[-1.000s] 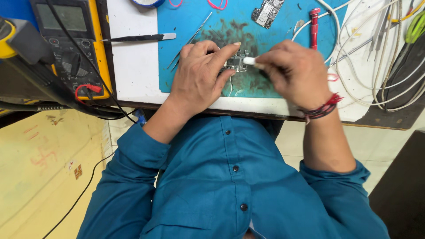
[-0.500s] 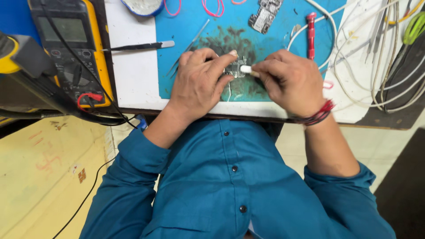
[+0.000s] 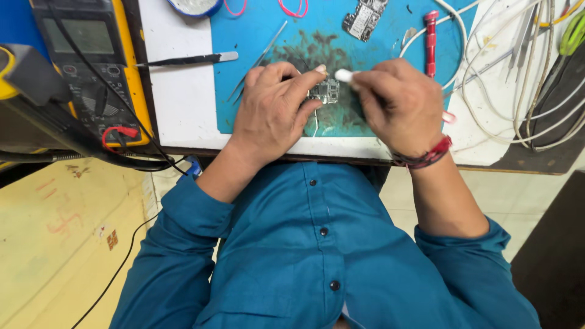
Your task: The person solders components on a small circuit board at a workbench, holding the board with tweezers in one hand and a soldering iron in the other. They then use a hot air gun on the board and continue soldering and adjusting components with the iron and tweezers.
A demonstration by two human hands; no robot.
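Note:
My left hand (image 3: 275, 109) presses a small circuit board (image 3: 323, 92) down on the blue work mat (image 3: 256, 36), fingers curled over it. My right hand (image 3: 399, 105) is closed around a small white tool (image 3: 343, 75) whose tip meets the board's upper right edge. The mat under the board is smeared dark. Most of the board is hidden by my fingers.
A yellow multimeter (image 3: 91, 67) with red and black leads sits at the left. Tweezers (image 3: 259, 60) and a black-handled blade (image 3: 183, 60) lie left of my hand. A second circuit board (image 3: 364, 17), a red screwdriver (image 3: 431, 38) and white cables (image 3: 518, 79) lie beyond and right.
The view has shifted slightly; both hands stay on the board, with the white tool's tip making small movements against it.

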